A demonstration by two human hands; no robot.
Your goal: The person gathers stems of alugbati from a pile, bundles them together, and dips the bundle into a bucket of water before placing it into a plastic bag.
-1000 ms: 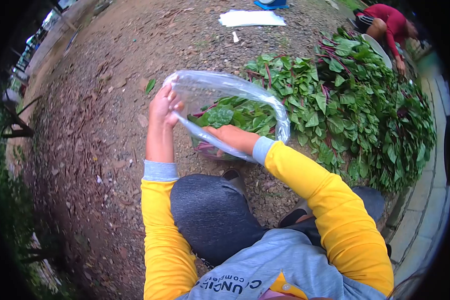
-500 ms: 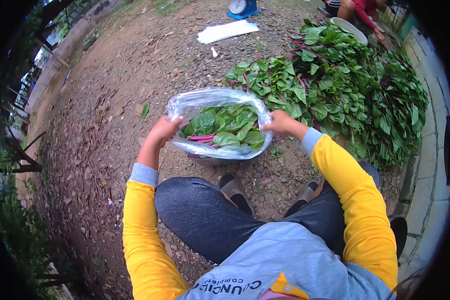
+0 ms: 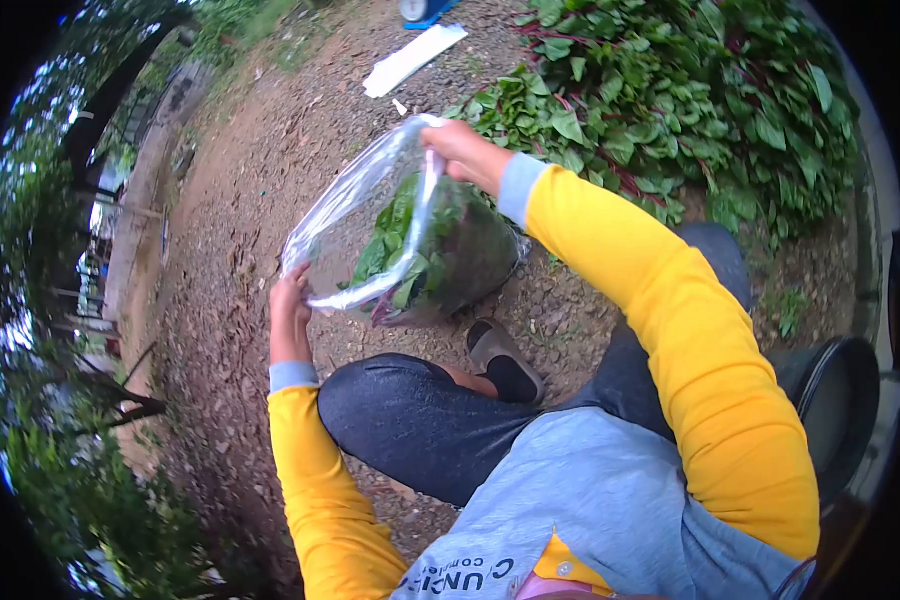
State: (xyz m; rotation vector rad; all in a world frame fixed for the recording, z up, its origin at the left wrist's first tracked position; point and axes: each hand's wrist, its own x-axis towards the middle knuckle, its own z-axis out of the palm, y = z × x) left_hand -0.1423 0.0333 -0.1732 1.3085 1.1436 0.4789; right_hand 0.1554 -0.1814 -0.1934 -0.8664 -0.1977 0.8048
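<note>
A clear plastic bag (image 3: 475, 262) holding leafy greens with reddish stems (image 3: 395, 235) leans on the ground, its wide mouth tilted toward the left. My left hand (image 3: 290, 292) is closed on the lower left part of the bag's rim. At the upper right of the rim, my right hand (image 3: 454, 148) grips the plastic. The greens sit deep in the bag, partly seen through its side.
A large heap of leafy greens (image 3: 660, 100) lies at the upper right. White sheets (image 3: 415, 60) and a blue scale (image 3: 428, 14) are at the top. A dark bucket (image 3: 838, 410) stands at the right, behind my right arm.
The bag's mouth has tipped from facing up to facing left. My right hand has moved up and left, my left hand down and left. The view has turned.
</note>
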